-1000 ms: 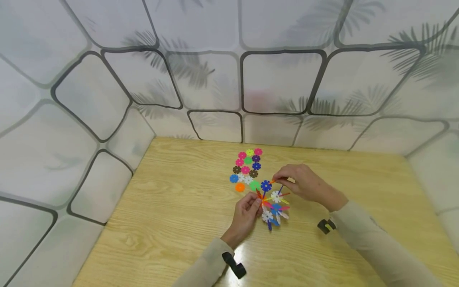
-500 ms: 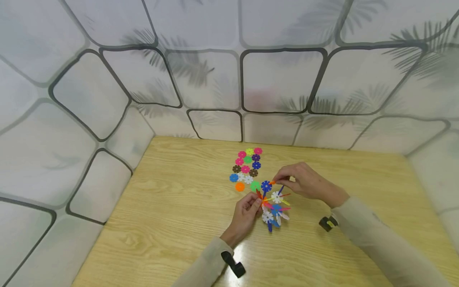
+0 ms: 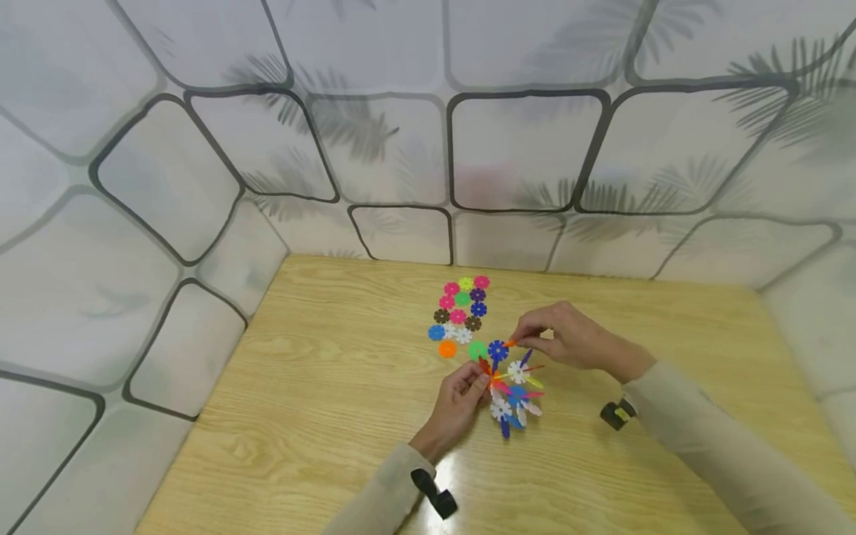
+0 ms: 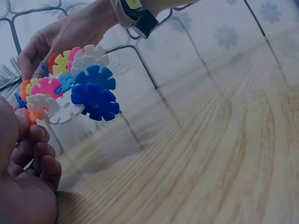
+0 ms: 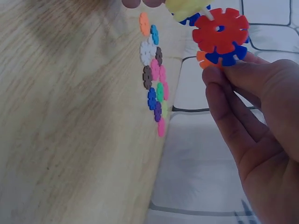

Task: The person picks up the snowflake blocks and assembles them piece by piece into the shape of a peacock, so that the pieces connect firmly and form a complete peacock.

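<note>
A cluster of interlocking snowflake discs, with a white disc (image 3: 500, 408) at its near side, hangs over the wooden table. My left hand (image 3: 456, 401) grips its left side, fingers curled near an orange piece (image 4: 35, 115). Dark blue (image 4: 96, 100) and white discs fan outward in the left wrist view. At the cluster's far side, my right hand (image 3: 568, 338) pinches an orange snowflake disc (image 3: 511, 344) between thumb and fingertips, right at the edge of a blue disc (image 3: 498, 351). In the right wrist view, a red disc (image 5: 222, 30) partly hides that spot.
Beyond the cluster, loose discs lie in a patch on the table (image 3: 334, 357), among them a pink one (image 3: 481, 282), a brown one (image 3: 441, 316) and an orange one (image 3: 447, 348). A patterned wall (image 3: 394, 163) stands behind and to the left.
The cluster has shifted and tilted slightly toward the near right, both hands keeping their hold. My right hand has drifted a little to the right with the orange disc. The loose discs stay put.
</note>
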